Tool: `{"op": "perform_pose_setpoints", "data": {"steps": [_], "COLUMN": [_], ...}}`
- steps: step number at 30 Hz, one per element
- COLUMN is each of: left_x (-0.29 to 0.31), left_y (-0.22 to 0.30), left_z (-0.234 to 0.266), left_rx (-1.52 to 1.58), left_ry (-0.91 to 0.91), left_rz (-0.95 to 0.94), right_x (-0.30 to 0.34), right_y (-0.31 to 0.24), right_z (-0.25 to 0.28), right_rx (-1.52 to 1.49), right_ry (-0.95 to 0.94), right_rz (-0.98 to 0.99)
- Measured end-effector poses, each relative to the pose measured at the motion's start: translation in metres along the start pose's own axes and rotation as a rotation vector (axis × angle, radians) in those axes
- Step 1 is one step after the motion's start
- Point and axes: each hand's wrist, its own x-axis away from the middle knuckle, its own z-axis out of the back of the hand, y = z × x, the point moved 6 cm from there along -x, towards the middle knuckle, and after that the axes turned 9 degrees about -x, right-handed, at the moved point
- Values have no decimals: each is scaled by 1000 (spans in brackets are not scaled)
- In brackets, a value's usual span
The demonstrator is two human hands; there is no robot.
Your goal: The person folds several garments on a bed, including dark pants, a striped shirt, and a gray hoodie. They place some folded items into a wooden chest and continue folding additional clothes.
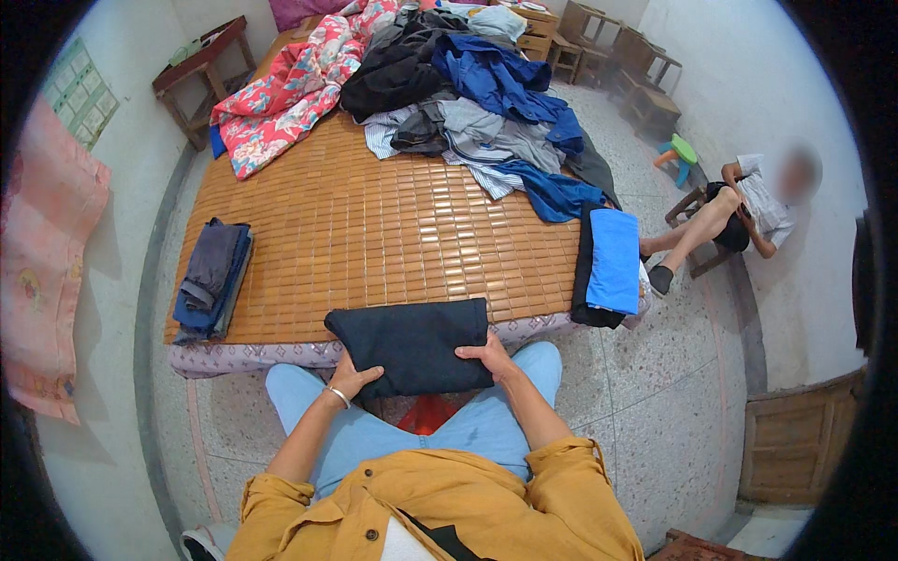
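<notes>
Here, we hold a folded black garment [412,341] at the near edge of the bamboo mat [374,234], its lower part reaching out over our lap. The grip of our left hand [351,377] is clamped on its lower left corner, thumb on top, and that of our right hand [491,358] is clamped on its right edge, thumb also on top. A white bracelet [339,397] circles our left wrist.

At the mat's near left corner we see a stack of folded dark clothes [213,276]; at its near right corner, a folded bright blue garment [615,262] lies on black cloth [584,266]. Across the mat's far right part spreads a loose heap of clothes [468,126], with black, grey, striped and blue pieces, and at its far left lies a red floral quilt [290,98]. Beyond the mat's right side, we have a seated person [772,201] and a green-topped stool [683,150].
</notes>
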Motion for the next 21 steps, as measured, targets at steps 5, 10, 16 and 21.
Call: {"op": "perform_pose_setpoints", "data": {"steps": [5, 10, 16, 21], "left_x": [-3, 2, 4, -2], "left_y": [-13, -16, 0, -22], "left_z": [1, 0, -2, 2], "left_rx": [6, -20, -42, -149], "left_ry": [5, 33, 60, 143], "left_rz": [-77, 56, -5, -19], "right_x": [1, -2, -6, -10], "right_y": [3, 4, 4, 5], "right_z": [2, 1, 3, 8], "right_rx": [22, -16, 30, 58], "right_ry": [29, -13, -18, -17], "right_rz": [-10, 6, 14, 33]}}
